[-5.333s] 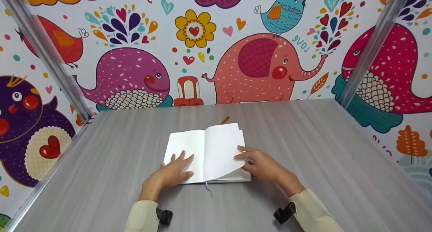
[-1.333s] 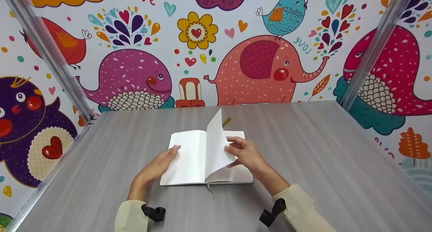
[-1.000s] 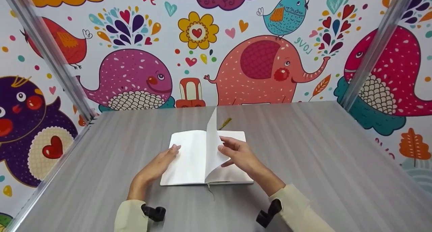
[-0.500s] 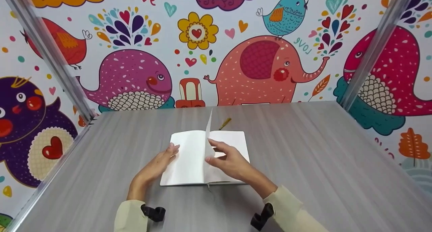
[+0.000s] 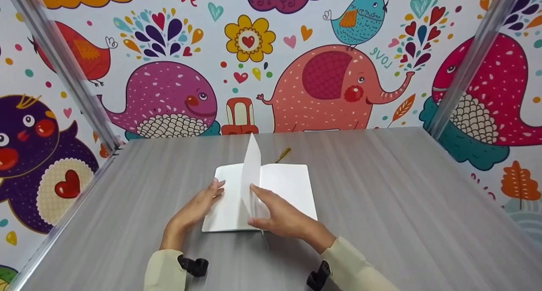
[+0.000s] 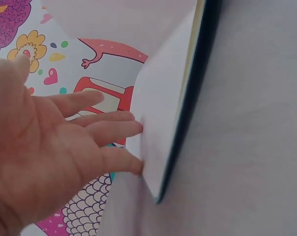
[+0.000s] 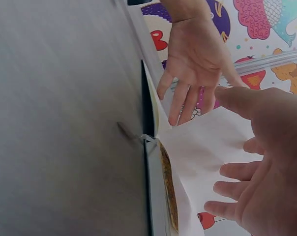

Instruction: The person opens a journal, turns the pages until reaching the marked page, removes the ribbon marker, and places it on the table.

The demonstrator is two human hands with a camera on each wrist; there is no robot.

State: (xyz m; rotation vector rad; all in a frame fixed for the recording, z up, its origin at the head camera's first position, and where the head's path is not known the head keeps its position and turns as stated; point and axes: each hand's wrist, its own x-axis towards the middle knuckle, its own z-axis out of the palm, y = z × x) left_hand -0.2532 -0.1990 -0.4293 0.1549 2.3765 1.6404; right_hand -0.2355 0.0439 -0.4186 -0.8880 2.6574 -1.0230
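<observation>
A notebook (image 5: 290, 185) with blank white pages lies open on the table. One page (image 5: 251, 168) stands up from the spine, leaning left. My right hand (image 5: 283, 217) is behind that page with its fingers extended, the fingertips against the paper. In the right wrist view its thumb (image 7: 234, 101) is spread away from the fingers. My left hand (image 5: 194, 208) is at the notebook's left edge. In the left wrist view its fingers are extended, two fingertips touching the edge of the white pages, beside the dark cover (image 6: 188, 113).
A golden tassel (image 5: 283, 154) sticks out past the notebook's far edge. A thin ribbon (image 5: 265, 241) hangs from the near end of the spine. In the right wrist view a gold-brown strip (image 7: 169, 191) shows between pages. The grey table (image 5: 381, 206) meets a patterned wall behind.
The right hand has moved leftward, carrying the raised page from the right side past the spine. Since 5.3 s ago the left hand has shifted from the left page to its outer edge.
</observation>
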